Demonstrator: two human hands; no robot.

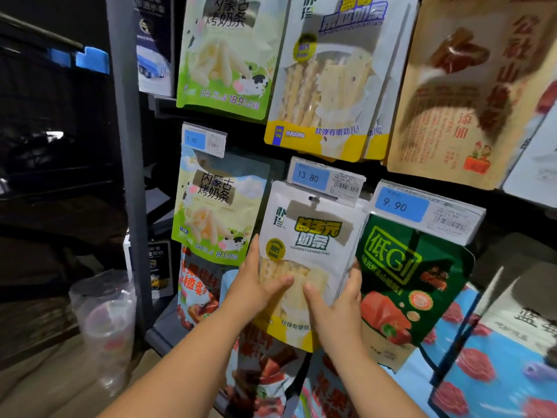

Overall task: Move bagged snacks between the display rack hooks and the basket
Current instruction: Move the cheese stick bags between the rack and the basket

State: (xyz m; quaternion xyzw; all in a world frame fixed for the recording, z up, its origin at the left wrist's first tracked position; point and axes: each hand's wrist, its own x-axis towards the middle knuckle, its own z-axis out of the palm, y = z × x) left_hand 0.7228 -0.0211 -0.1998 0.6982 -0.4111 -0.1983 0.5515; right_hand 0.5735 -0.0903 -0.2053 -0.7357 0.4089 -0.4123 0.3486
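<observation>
A white and yellow bag of milk sticks (313, 236) hangs at the middle of the display rack, its top hole at a hook (314, 198) under the 13.80 price tag (325, 180). My left hand (259, 282) grips the bag's left edge, thumb across its clear window. My right hand (337, 300) grips the right edge, thumb on the front and fingers behind. The basket is out of view.
Other bags hang all around: a green milk-stick bag (217, 206) to the left, a dark green bag (407, 285) to the right, red snack bags (265, 378) below, larger bags above. A grey rack post (129, 164) stands left, with a clear plastic bag (105, 321) beside it.
</observation>
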